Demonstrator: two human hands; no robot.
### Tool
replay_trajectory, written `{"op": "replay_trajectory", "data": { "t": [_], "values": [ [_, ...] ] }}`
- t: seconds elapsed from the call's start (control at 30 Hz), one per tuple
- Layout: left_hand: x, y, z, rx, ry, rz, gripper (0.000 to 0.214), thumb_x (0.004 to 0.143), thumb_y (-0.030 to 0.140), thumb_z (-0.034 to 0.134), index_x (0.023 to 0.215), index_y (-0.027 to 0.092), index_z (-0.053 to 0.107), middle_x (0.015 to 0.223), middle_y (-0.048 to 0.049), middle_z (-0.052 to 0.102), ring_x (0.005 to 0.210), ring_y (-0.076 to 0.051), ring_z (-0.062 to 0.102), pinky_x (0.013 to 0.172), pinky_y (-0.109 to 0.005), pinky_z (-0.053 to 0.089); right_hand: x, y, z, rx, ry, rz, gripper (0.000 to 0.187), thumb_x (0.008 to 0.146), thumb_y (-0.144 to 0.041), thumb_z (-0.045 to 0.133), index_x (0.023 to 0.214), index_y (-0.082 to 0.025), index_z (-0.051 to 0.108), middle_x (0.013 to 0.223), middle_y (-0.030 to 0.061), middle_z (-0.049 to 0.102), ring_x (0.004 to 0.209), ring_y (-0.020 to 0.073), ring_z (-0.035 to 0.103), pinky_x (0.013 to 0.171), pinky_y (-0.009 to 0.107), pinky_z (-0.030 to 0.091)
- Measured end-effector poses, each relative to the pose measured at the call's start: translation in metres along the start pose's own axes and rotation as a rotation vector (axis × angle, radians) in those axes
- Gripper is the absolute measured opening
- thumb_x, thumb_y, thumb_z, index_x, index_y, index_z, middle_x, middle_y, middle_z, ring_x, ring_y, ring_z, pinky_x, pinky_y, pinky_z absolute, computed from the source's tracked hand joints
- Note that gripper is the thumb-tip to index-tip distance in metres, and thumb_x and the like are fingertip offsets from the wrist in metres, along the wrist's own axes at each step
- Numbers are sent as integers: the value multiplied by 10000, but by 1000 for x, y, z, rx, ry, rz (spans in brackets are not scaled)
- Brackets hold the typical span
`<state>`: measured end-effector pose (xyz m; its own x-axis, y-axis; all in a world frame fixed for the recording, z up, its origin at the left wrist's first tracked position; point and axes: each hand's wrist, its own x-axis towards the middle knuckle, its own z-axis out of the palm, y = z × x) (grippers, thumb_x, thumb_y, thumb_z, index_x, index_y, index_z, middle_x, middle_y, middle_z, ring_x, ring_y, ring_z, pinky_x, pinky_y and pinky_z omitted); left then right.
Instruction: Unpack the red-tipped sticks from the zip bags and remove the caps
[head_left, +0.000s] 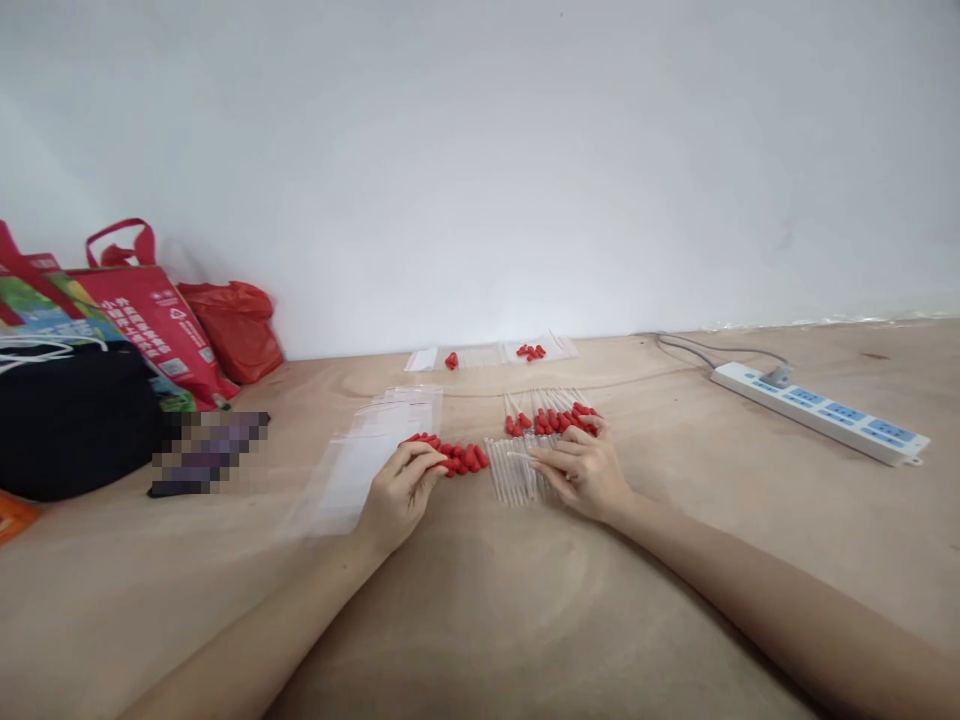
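My left hand (401,488) is closed in a pinch at the near edge of a pile of small red rubber bulbs (469,459), with one bulb apparently between its fingertips. A thin clear tube (519,456) is pinched in my right hand (589,468), its end pointing left. Below that tube lies a row of similar clear tubes (510,485), side by side on the table. Behind my right hand, several tubes with red bulbs on their near ends (551,420) lie in another row, partly hidden by the fingers.
Flat clear zip bags (375,440) overlap left of the bulbs. Near the wall lie bagged tubes (480,357) and red bulbs (531,352). A white power strip (821,410) with a plugged cable sits right. Shopping bags (157,320) and a black bag (75,420) stand left.
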<state>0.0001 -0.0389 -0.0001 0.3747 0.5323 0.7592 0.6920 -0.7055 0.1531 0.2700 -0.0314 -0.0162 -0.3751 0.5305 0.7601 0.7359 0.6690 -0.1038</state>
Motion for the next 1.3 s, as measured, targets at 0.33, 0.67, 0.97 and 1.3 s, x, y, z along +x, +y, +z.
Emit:
{"op": "replay_trajectory", "data": {
  "t": [0.33,0.67,0.97,1.3],
  "values": [
    [15,-35,1,104,118,-432,278,784,290,462,954,139,622,805,-54,602,695,-154,573,653,-275,480,11,-8,14,-86,66,103,130,771,-185,492,725,-195,613,587,-22,629,635,117,517,857,367,219],
    [14,-41,12,110,-17,-460,305,783,331,431,930,181,651,943,-54,672,758,-176,616,714,-292,490,14,-20,19,-181,-90,-57,171,806,-234,472,771,-209,637,661,10,588,716,146,452,857,395,185],
    [10,-43,8,182,-158,-433,391,823,339,344,996,162,647,884,-73,689,851,-233,593,767,-354,461,12,-26,16,-69,-214,-34,310,764,-482,515,847,-214,647,713,14,585,759,158,451,855,413,177],
    [7,-49,9,134,-162,-446,433,850,385,305,1029,142,615,990,-85,658,961,-216,564,856,-347,423,10,-23,14,-47,-167,24,398,754,-564,487,839,-217,662,704,23,589,752,161,462,831,401,193]
  ]
}}
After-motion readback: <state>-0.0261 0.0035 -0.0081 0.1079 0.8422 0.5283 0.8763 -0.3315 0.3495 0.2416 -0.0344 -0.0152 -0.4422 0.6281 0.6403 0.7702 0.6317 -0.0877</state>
